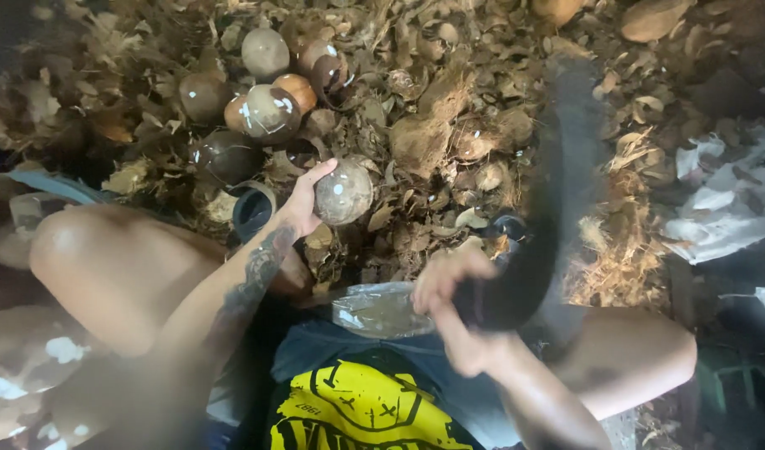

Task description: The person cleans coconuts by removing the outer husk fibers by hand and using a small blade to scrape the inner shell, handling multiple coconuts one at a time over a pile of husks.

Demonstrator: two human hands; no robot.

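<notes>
**Coconut in one hand, blade in the other**

The left hand (303, 204) cups a round grey-brown husked coconut (343, 192), fingers wrapped partway round it, dead centre over the husk litter. The right hand (453, 312) is closed on a long dark curved blade (557, 192), motion-blurred, whose long axis runs from the grip up toward 1 o'clock. More shelled coconuts (265, 108) are piled at 11 o'clock.

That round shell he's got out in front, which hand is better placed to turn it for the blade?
Left, probably. The left hand already cups the round shell with its fingers, while the right hand grips the dark curved blade, blurred.
</notes>
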